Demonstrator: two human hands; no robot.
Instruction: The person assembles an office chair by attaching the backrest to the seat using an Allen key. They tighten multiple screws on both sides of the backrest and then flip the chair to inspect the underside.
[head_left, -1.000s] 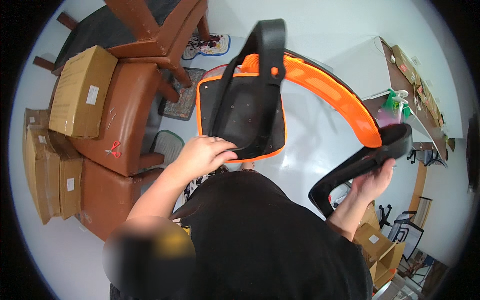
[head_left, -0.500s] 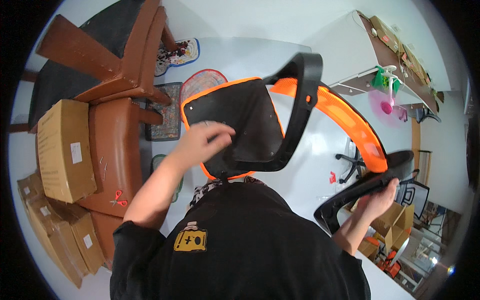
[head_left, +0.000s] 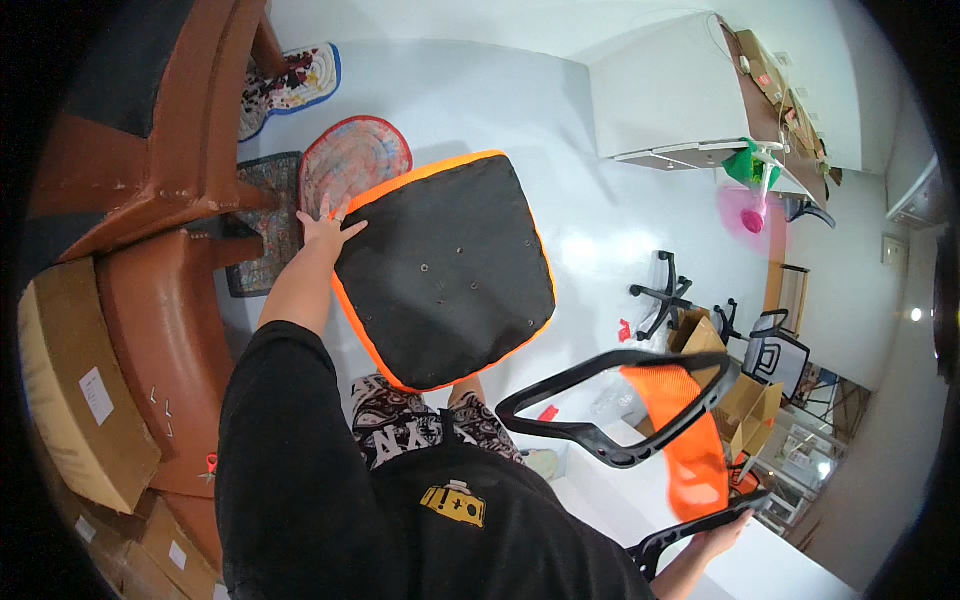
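The chair seat (head_left: 450, 290) sits in front of me with its black underside up, an orange rim around it and several small holes showing. My left hand (head_left: 328, 235) is at the seat's far left corner, fingers spread over the edge. To the lower right hangs a chair backrest of orange mesh (head_left: 690, 450), joined to two black looped armrests. My right hand (head_left: 722, 537) is closed on the nearer armrest (head_left: 690, 530), its fingers partly hidden behind it. The farther armrest (head_left: 620, 455) stands apart from the seat.
Brown leather furniture (head_left: 165, 330) on the left bears L-shaped metal keys, red-handled scissors (head_left: 210, 467) and a cardboard box (head_left: 90, 390). Rugs (head_left: 355, 160) lie beyond the seat. A black wheeled chair base (head_left: 662, 295), open cartons (head_left: 750, 410) and a pink fan (head_left: 752, 218) are at right.
The backrest with its armrests has swung from over the seat to the lower right, in my right hand. My left hand has gone from above the seat's middle to its far left corner.
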